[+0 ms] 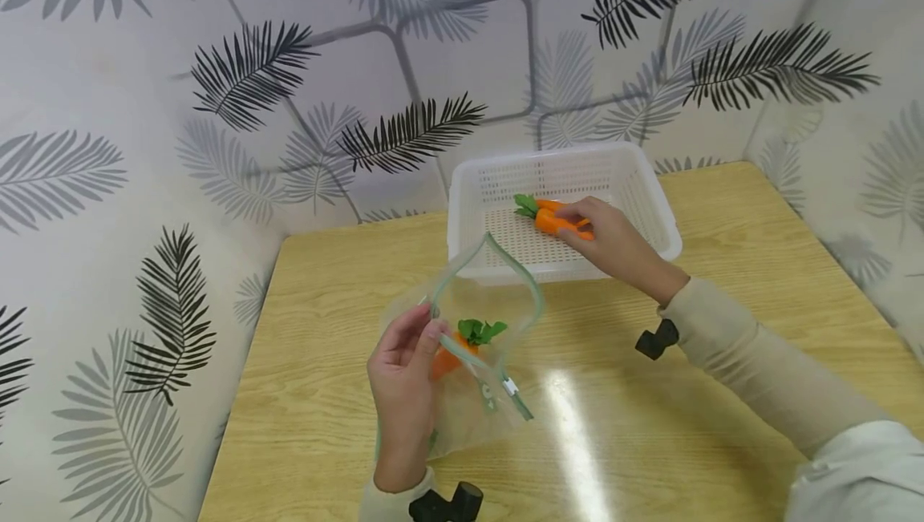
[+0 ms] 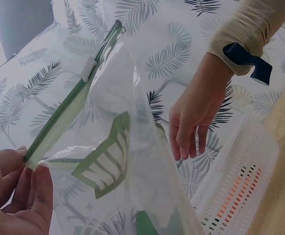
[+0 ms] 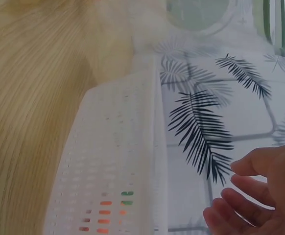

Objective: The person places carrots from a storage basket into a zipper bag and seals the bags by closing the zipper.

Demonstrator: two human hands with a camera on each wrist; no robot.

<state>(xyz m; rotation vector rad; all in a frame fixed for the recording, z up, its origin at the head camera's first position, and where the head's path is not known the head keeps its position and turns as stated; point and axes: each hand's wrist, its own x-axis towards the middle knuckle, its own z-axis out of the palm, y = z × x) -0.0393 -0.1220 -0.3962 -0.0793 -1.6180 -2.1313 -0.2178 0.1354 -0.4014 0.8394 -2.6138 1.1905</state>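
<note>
My left hand [image 1: 406,370] pinches the green-edged rim of a clear zip bag [image 2: 103,132] between thumb and fingers. Its mouth gapes, and a white slider [image 2: 87,68] sits on the zip strip. Inside the bag lies an orange carrot [image 1: 449,358] with green leaves. In the head view my right hand [image 1: 613,237] overlaps several toy-like carrots [image 1: 550,221] in a white basket [image 1: 471,185]. Both wrist views show that hand above the basket's rim, its fingers loosely bent with nothing between them. Through the basket's holes, orange and green patches show.
The basket stands at the back of a wood-grain table [image 1: 325,329], near a wall covering [image 1: 289,105] with a leaf pattern. Dark bands with small black devices [image 1: 657,339] are worn on both wrists.
</note>
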